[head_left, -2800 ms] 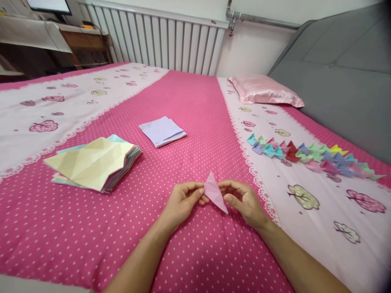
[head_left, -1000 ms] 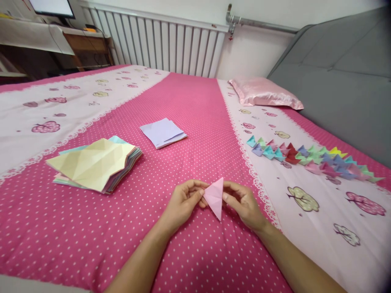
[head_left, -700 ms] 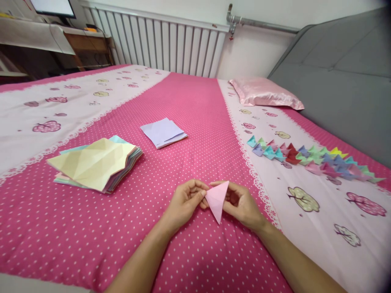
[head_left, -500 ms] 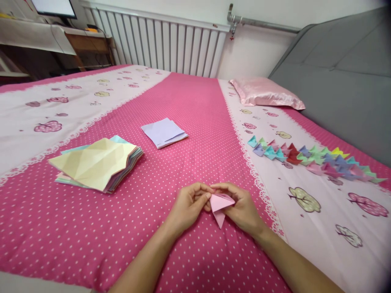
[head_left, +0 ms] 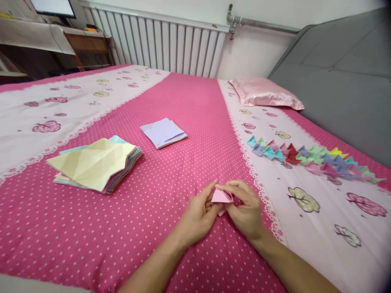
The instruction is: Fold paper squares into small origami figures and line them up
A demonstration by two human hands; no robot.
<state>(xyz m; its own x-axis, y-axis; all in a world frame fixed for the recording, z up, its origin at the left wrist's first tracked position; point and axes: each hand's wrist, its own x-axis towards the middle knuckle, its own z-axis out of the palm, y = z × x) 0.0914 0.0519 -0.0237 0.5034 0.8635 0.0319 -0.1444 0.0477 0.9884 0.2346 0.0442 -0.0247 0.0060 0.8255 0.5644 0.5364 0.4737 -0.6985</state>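
A small folded piece of pink origami paper (head_left: 222, 197) is held between both hands, just above the polka-dot bedspread. My left hand (head_left: 200, 211) is closed on its left side, with the thumb low and the fingers behind. On the other side my right hand (head_left: 247, 207) pinches the paper, its index finger reaching over the top edge. Folded layers show at the paper's right end, and a pink tip sticks out below. The fingers hide part of the paper.
Creased, coloured sheets lie in a stack (head_left: 94, 165) at the left. A smaller pile of lilac paper squares (head_left: 163, 132) sits ahead. Rows of small folded paper boats (head_left: 314, 158) stand at the right. Behind them are a pink pillow (head_left: 265, 93) and a grey headboard (head_left: 339, 61).
My left hand has moved right, its thumb now low against the paper. The pink paper has turned in my fingers, and its hanging point now shows less. The stacks and boats stay put.
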